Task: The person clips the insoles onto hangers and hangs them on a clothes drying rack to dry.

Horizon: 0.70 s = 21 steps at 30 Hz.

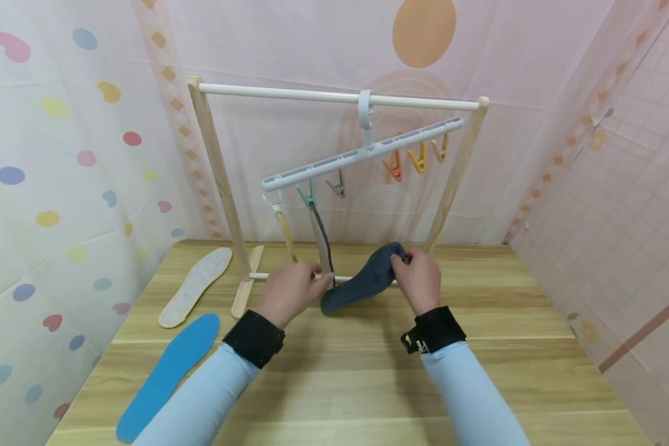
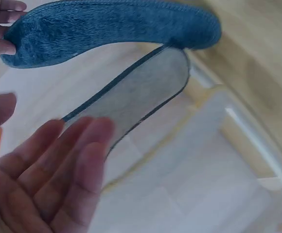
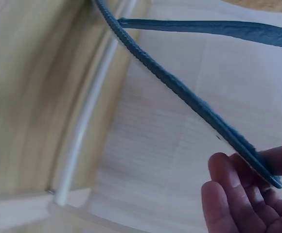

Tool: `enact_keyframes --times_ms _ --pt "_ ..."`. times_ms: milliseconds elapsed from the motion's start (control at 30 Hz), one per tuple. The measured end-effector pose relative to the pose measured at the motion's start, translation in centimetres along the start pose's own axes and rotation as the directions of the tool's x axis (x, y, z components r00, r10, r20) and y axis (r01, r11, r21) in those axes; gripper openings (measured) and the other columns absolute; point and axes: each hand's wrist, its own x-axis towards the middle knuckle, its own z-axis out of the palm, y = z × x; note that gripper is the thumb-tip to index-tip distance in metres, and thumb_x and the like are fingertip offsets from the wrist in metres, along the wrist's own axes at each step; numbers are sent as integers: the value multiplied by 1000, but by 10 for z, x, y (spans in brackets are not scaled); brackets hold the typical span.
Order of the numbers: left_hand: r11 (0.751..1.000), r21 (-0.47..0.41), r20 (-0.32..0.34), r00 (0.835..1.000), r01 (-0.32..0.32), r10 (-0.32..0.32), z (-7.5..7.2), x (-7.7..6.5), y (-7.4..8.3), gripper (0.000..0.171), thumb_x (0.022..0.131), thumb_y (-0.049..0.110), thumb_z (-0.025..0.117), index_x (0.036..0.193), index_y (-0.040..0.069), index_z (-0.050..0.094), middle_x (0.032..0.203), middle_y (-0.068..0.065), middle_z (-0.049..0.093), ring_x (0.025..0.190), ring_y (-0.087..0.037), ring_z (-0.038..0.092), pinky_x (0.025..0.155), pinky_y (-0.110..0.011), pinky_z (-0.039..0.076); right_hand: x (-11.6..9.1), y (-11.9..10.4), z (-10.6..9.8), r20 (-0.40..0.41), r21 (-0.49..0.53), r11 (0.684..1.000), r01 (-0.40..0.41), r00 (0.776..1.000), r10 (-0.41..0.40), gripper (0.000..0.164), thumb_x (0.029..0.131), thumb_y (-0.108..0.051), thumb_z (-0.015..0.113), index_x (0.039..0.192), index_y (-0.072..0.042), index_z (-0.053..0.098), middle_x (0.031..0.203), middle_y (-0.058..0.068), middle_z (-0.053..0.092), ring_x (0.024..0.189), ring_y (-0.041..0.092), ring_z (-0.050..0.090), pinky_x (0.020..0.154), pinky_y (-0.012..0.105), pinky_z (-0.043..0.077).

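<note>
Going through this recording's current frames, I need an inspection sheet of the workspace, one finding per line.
Surface: wood-grain table, bearing a rack.
Job's things: dark insole in hand; its grey-faced lookalike and a yellow-edged insole hang from clips on the tilted hanger; four other clips hold nothing; pale insole and blue insole lie at the left.
Clutter: nothing seen.
Grippers: right hand pinches one end of the dark insole; left hand, fingers relaxed, is near the lookalike, holding nothing.
Cables: nothing seen.
Surroundings: patterned backdrop behind the table.
</note>
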Motion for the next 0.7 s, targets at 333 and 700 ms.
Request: enact_keyframes --times_ms 333,700 --pt "989 -110 -176 981 -97 76 -23 36 38 39 100 35 60 111 0 72 95 -12 74 82 -24 71 73 -40 56 7 -19 -18 -153 -41 994 100 983 -105 24 93 -23 63 93 0 70 73 11 65 63 28 61 57 39 43" --pt "993 -99 -222 971 65 -86 -39 70 43 52 101 42 55 114 -8 67 101 -23 71 80 -28 69 72 -40 57 9 -36 -16 -184 -167 947 276 935 -304 22 93 -20 65 83 -2 69 60 7 61 49 21 55 45 34 38"
